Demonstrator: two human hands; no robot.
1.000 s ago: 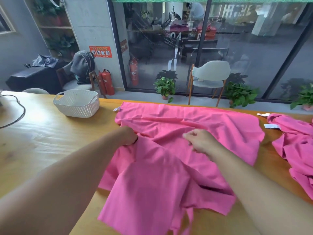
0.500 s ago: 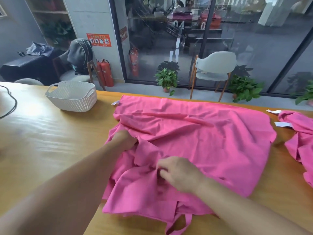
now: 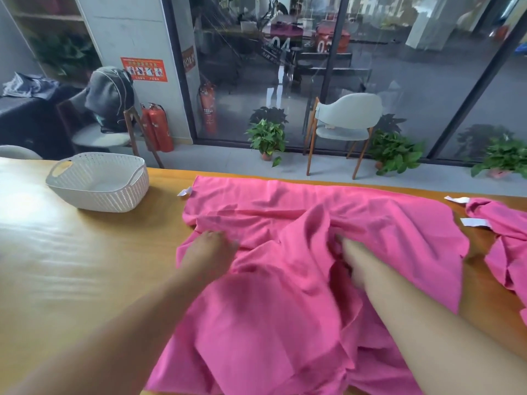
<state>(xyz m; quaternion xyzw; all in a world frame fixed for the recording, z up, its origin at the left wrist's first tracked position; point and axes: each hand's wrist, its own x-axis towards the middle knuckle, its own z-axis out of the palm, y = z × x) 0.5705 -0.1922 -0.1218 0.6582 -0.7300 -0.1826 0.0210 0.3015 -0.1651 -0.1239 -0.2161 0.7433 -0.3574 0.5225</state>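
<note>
Two bare hands on one pink cloth (image 3: 385, 223); head view, the only one.

The cloth is spread over the wooden bench (image 3: 71, 266). It lies under both grips and fills the gap between them. The half beyond the grips is fairly flat. The half on the person's side of the grips is bunched in loose folds.

Left hand (image 3: 209, 252): the grip is laid flat, fingers mostly straight and a little spread, pressing the cloth's left edge onto the bench. It's slightly blurred, but nothing looks pinched. My read is that it pins that side so the fabric won't slide while the other hand works.

Right hand (image 3: 352, 260): the fingers run into a raised fold at mid-cloth. A ridge of fabric stands up just past the grip and hides the tips, so I cannot tell whether it is pinching or only pushing. It is probably working that fold out. The flattening looks like it's at an early stage, with many wrinkles left.

A small white tag (image 3: 185, 191) sits at the cloth's corner, beyond the left grip. A white woven basket (image 3: 97, 192) stands farther out on that side, well apart from the cloth. A second pink cloth (image 3: 504, 232) lies crumpled out past the right grip, with a white label (image 3: 474, 222) at its edge and a strip of bare bench between it and the first cloth.

Past the bench there is a chair (image 3: 348, 118), potted plants (image 3: 266, 138) and fire extinguishers (image 3: 159, 126) by the glass.
</note>
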